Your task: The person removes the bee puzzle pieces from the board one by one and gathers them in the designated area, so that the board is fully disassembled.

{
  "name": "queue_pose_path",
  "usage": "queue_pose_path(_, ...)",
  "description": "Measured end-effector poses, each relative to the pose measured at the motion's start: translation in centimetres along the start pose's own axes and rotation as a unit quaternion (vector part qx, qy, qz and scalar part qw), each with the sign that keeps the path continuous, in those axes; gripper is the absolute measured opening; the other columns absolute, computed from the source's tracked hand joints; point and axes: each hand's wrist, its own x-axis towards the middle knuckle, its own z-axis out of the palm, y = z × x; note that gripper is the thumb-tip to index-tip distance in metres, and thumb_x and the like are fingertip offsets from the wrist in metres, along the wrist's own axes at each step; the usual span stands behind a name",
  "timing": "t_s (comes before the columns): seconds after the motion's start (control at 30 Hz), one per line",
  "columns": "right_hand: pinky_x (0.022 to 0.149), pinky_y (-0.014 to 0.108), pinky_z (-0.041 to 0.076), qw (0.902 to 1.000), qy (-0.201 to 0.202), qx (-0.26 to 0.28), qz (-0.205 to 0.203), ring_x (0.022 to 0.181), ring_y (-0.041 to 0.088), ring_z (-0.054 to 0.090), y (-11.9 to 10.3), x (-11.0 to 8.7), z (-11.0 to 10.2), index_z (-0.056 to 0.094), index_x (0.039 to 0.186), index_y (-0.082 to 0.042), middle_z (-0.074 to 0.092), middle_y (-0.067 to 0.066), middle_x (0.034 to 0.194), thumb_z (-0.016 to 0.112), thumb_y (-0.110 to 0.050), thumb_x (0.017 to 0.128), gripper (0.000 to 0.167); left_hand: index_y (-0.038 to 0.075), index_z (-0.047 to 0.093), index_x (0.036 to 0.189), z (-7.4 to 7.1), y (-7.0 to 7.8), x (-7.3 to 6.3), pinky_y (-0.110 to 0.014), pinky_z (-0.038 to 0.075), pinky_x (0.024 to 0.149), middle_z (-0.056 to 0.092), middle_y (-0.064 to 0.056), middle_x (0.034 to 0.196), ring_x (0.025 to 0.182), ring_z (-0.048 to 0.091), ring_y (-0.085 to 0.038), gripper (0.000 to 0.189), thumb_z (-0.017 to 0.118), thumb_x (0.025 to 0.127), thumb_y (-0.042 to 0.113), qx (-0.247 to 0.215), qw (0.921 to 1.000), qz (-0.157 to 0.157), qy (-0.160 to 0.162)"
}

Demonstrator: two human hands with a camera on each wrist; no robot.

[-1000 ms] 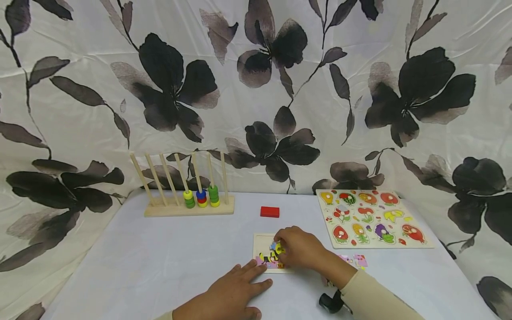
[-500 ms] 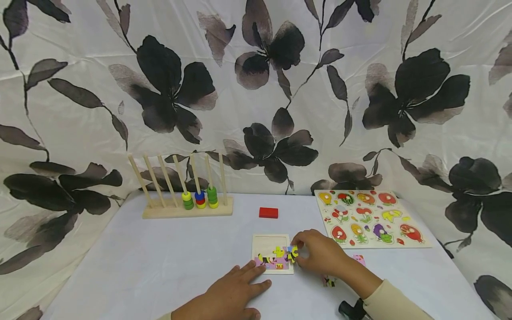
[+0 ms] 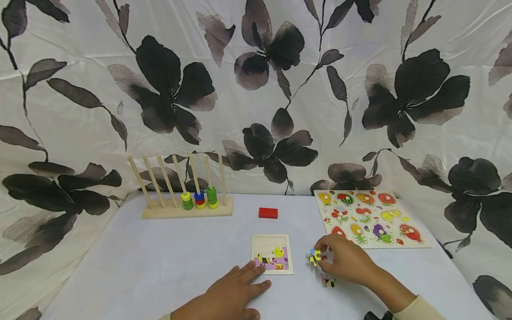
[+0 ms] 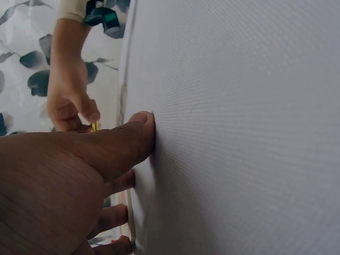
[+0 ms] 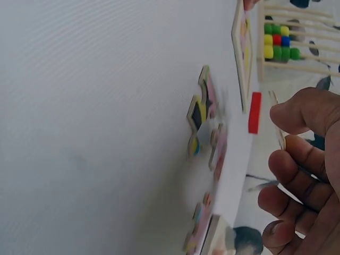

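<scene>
A small square wooden puzzle tray [image 3: 272,240] lies mid-table, its lower part filled with pink, yellow and black pieces. My left hand [image 3: 230,291] rests with straight, spread fingers at the tray's lower left corner. To the right of the tray, my right hand [image 3: 346,260] pinches a jigsaw piece [image 3: 314,257] in yellow, black and blue between thumb and index finger. The right wrist view shows this piece edge-on, raised off the table. Just below that hand lies a loose jigsaw piece [image 3: 329,281], and more loose pieces [image 5: 218,151] show in the right wrist view.
A wooden peg rack [image 3: 188,213] with coloured rings stands at the back left. A red block [image 3: 268,213] lies behind the tray. The fruit puzzle board [image 3: 376,220] occupies the back right, and a floral cloth [image 3: 260,102] hangs behind the table.
My right hand has lifted the yellow, black and blue piece out of the tray and carried it right, towards the loose pieces. The left hand stays at the tray's corner.
</scene>
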Motion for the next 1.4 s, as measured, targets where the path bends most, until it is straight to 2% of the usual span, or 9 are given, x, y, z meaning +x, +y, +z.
queue_pose_path(0.3,0.078,0.033,0.052,1.0,0.006,0.001,-0.006,0.091,0.01,0.056,2.1,-1.7,-0.5,0.067,0.101,-0.027,0.058,-0.016,0.093,0.085,-0.022,0.081,0.027,0.035,0.051,0.152,-0.1,0.1,0.0,-0.051,0.035,0.115,0.036,0.004,0.163,0.152,0.027,-0.025,0.068,0.07,0.09,0.057,-0.01,0.9999,-0.007,-0.008)
queue_pose_path(0.57,0.082,0.033,0.053,0.9997,-0.025,0.005,0.002,0.093,0.01,0.053,3.2,-2.8,-1.2,0.068,0.102,-0.028,0.058,-0.015,0.096,0.087,-0.025,0.08,0.029,0.035,0.051,0.152,-0.1,0.1,0.0,-0.052,0.035,0.115,0.035,0.003,0.163,0.152,0.027,-0.025,0.069,0.071,0.09,0.057,-0.01,0.9999,-0.008,-0.005)
queue_pose_path(0.8,0.078,0.03,0.052,0.9991,-0.041,0.006,-0.004,0.087,0.006,0.051,4.4,-3.8,-1.5,0.068,0.102,-0.027,0.055,-0.016,0.09,0.087,-0.026,0.081,0.028,0.034,0.051,0.152,0.0,0.1,0.0,-0.051,0.035,0.115,0.036,0.002,0.163,0.152,0.027,-0.026,0.069,0.071,0.09,0.057,0.001,1.0,-0.004,0.001)
queue_pose_path(1.13,0.074,0.03,0.048,0.9964,-0.073,0.019,0.038,0.084,0.011,0.05,5.3,-4.8,-1.4,0.068,0.101,-0.024,0.054,-0.012,0.085,0.088,-0.026,0.079,0.03,0.035,0.051,0.152,0.1,0.0,0.0,-0.051,0.036,0.115,0.035,0.002,0.163,0.152,0.028,-0.026,0.07,0.071,0.089,0.057,0.003,1.0,-0.002,-0.002)
queue_pose_path(1.4,0.072,0.029,0.046,0.9971,-0.074,0.016,0.01,0.081,0.005,0.048,6.0,-5.4,-1.1,0.067,0.1,-0.026,0.052,-0.015,0.082,0.087,-0.028,0.079,0.029,0.035,0.05,0.152,0.1,0.0,0.0,-0.052,0.036,0.114,0.035,0.003,0.163,0.152,0.027,-0.026,0.07,0.072,0.089,0.057,0.005,1.0,-0.002,0.001)
